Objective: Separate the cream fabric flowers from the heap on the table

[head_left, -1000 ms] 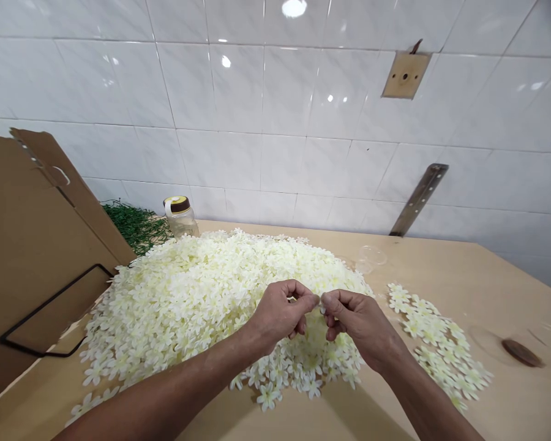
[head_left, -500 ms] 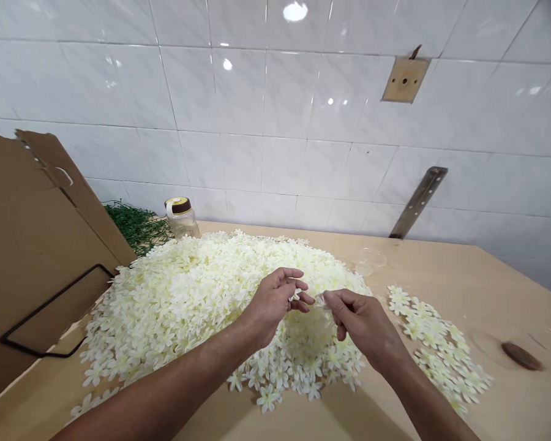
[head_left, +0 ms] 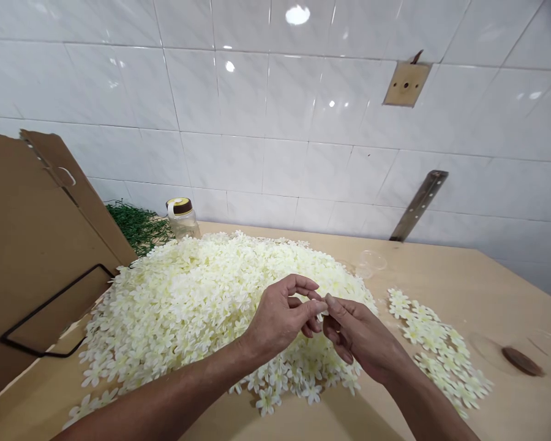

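Observation:
Over the front of a big heap of white artificial flowers (head_left: 211,288), my two hands meet at the fingertips. My left hand (head_left: 288,312) pinches with thumb and forefinger, the other fingers loosely curled. Against it, my right hand (head_left: 356,327) is closed in a pinch of its own. A small bit of a white artificial flower (head_left: 322,316) shows between the fingertips; most of it is covered by the fingers. Beyond my right wrist lies a smaller spread of white flowers (head_left: 434,337) on the table.
A cardboard box (head_left: 41,245) with a black wire handle (head_left: 50,306) stands at the left. Behind it are green plastic stems (head_left: 138,226) and a lidded bottle (head_left: 182,219). Clear round lids (head_left: 371,263) and a brown oval object (head_left: 522,361) lie on the table (head_left: 441,263) at right.
My hands have come together from slightly apart. The left has moved right, and its thumb has closed towards the right hand's fingertips. The flower is now mostly covered.

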`<action>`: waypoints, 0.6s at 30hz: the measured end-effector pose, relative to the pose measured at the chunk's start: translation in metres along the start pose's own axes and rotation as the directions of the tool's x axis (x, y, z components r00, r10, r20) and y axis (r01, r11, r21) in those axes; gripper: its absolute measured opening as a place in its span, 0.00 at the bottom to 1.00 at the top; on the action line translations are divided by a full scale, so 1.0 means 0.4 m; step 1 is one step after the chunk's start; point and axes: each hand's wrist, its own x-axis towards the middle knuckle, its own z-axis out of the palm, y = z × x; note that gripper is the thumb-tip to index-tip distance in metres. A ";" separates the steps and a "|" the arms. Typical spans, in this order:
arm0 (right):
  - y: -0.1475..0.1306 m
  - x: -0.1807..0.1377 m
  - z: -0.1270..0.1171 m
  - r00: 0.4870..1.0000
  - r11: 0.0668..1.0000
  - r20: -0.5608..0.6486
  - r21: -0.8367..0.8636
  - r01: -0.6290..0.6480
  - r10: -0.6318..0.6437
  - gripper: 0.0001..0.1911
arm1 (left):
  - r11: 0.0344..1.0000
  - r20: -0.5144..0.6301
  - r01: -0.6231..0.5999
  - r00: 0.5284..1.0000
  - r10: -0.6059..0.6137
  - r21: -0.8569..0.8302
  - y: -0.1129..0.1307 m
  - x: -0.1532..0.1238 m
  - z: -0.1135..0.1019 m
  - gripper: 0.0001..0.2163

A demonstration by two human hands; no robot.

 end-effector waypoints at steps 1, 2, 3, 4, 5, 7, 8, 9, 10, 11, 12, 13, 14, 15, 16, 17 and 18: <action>-0.001 -0.001 0.001 0.999 1.000 0.038 0.025 -0.005 0.004 0.24 | 1.000 -0.009 -0.006 1.000 0.006 0.014 -0.001 0.000 -0.001 0.17; -0.001 -0.001 0.000 0.998 0.999 0.063 0.047 -0.007 0.004 0.24 | 1.000 -0.018 -0.009 1.000 0.010 0.025 -0.002 -0.001 -0.002 0.16; 0.001 -0.001 -0.001 0.997 0.998 0.074 0.064 -0.009 0.004 0.22 | 0.999 -0.027 -0.011 1.000 0.012 0.036 -0.003 0.000 -0.003 0.15; 0.003 0.000 -0.002 0.998 0.997 0.070 0.079 -0.012 0.006 0.21 | 0.999 -0.035 -0.012 0.999 0.014 0.046 -0.004 0.000 -0.004 0.14; 0.006 0.002 -0.004 0.998 0.996 0.058 0.090 -0.016 0.011 0.20 | 0.998 -0.040 -0.013 0.999 0.015 0.056 -0.004 0.001 -0.004 0.14; 0.012 0.006 -0.007 1.000 0.995 0.019 0.102 -0.019 0.018 0.19 | 0.998 -0.046 -0.013 0.999 0.016 0.069 -0.003 0.002 -0.005 0.13; 0.014 0.008 -0.008 1.000 0.995 -0.002 0.099 -0.016 0.016 0.19 | 0.998 -0.044 -0.010 0.999 0.013 0.067 -0.001 0.003 -0.005 0.13; 0.016 0.010 -0.008 1.000 0.996 -0.024 0.091 -0.008 0.010 0.19 | 0.998 -0.040 -0.007 0.999 0.009 0.056 0.000 0.005 -0.005 0.13; 0.018 0.011 -0.008 0.999 0.997 -0.046 0.081 0.002 0.001 0.20 | 0.999 -0.036 -0.001 0.999 0.002 0.035 0.001 0.006 -0.005 0.14; 0.019 0.012 -0.007 0.998 0.998 -0.068 0.069 0.015 -0.010 0.20 | 1.000 -0.035 0.008 0.999 -0.008 0.006 0.001 0.007 -0.006 0.15; 0.020 0.012 -0.006 0.996 0.998 -0.087 0.057 0.028 -0.023 0.21 | 0.999 -0.035 0.024 0.999 -0.024 -0.022 0.001 0.008 -0.007 0.16; 0.021 0.012 -0.004 0.994 0.998 -0.101 0.045 0.039 -0.035 0.21 | 0.998 -0.032 0.047 0.998 -0.048 -0.041 -0.001 0.010 -0.008 0.16; 0.023 0.011 -0.003 0.993 0.998 -0.109 0.037 0.051 -0.047 0.21 | 0.996 -0.025 0.074 0.997 -0.075 -0.049 -0.003 0.011 -0.010 0.16; 0.024 0.010 -0.002 0.992 0.998 -0.111 0.032 0.061 -0.057 0.21 | 0.994 -0.015 0.101 0.995 -0.102 -0.049 -0.005 0.012 -0.012 0.15; 0.025 0.010 0.000 0.992 0.997 -0.108 0.028 0.069 -0.065 0.21 | 0.991 -0.005 0.124 0.992 -0.125 -0.044 -0.008 0.013 -0.013 0.15; 0.027 0.009 0.001 0.992 0.997 -0.106 0.024 0.075 -0.072 0.21 | 0.990 0.001 0.138 0.990 -0.138 -0.037 -0.011 0.014 -0.014 0.14; 0.028 0.009 0.001 0.991 0.997 -0.108 0.021 0.080 -0.077 0.21 | 0.990 0.001 0.140 0.990 -0.140 -0.032 -0.014 0.014 -0.014 0.14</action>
